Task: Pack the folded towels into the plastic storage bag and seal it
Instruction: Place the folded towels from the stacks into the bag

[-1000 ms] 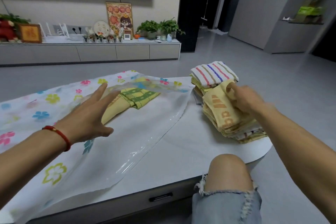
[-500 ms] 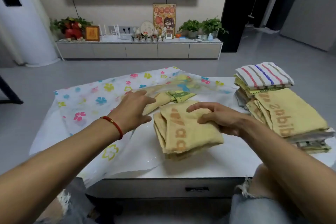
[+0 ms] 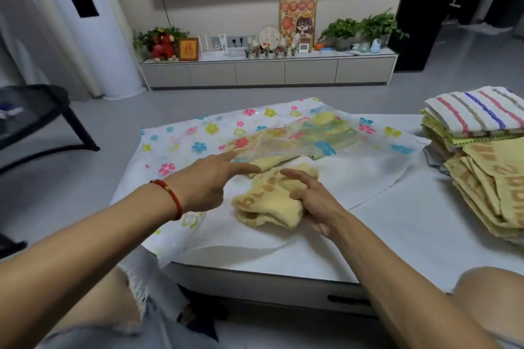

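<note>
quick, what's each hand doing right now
Left hand: open, fingers straight, lifting the storage bag top layer.
Right hand: gripping the yellow towel.

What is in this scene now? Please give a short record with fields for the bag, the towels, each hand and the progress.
bag: flower-print plastic storage bag lying flat on the white table, its mouth toward the person
inside bag: yellow and green towels, seen through the plastic
towel in hand: folded yellow towel at the bag mouth
left hand: left hand at the upper bag layer, fingers straight
right hand: right hand grips the yellow towel
waiting: towel stack at the right
progress: bag not sealed
</note>
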A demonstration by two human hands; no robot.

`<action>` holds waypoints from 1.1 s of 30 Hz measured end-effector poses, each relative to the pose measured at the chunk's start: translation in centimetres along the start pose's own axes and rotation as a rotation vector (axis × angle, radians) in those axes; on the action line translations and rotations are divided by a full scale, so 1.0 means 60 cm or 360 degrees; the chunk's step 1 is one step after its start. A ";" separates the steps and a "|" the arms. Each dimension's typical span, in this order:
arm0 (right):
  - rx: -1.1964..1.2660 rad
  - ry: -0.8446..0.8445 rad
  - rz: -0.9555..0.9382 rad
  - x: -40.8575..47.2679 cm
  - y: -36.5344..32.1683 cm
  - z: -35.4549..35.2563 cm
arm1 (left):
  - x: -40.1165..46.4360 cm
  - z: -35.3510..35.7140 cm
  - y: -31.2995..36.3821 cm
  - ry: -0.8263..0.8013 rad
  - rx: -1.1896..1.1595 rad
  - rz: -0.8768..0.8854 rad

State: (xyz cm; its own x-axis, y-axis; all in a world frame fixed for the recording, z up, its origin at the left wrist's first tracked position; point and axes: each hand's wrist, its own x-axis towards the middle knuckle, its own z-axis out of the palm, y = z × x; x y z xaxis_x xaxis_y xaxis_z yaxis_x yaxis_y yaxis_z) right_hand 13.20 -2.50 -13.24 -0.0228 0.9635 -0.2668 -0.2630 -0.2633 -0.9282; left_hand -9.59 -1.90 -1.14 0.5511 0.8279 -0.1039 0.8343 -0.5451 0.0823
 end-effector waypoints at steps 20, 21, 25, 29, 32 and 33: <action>0.0531 -0.0307 -0.0024 0.148 -0.008 0.335 | -0.036 -0.109 -0.078 0.0192 -0.0083 0.0439; 0.0227 -0.0295 -0.0026 0.154 0.027 0.336 | -0.037 -0.105 -0.079 0.0188 -0.0083 0.0438; -0.0339 -0.0170 -0.0112 0.166 0.111 0.337 | -0.044 -0.087 -0.088 0.0132 -0.0138 0.0416; -0.0445 -0.0270 -0.0094 0.169 0.095 0.341 | -0.058 -0.072 -0.099 0.0099 -0.0148 0.0400; -0.0518 -0.0414 -0.0131 0.161 0.077 0.324 | -0.067 -0.066 -0.109 0.0087 -0.0208 0.0325; -0.0585 -0.0424 -0.0169 0.166 0.081 0.317 | -0.068 -0.065 -0.112 0.0095 -0.0216 0.0312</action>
State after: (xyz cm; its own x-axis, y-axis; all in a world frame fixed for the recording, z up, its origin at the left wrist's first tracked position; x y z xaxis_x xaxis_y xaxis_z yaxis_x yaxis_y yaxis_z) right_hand -6.64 6.74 -15.45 -0.2738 0.9524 -0.1343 0.0810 -0.1163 -0.9899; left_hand -17.50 -1.10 2.60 0.6975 0.7164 -0.0142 0.6999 -0.6769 0.2279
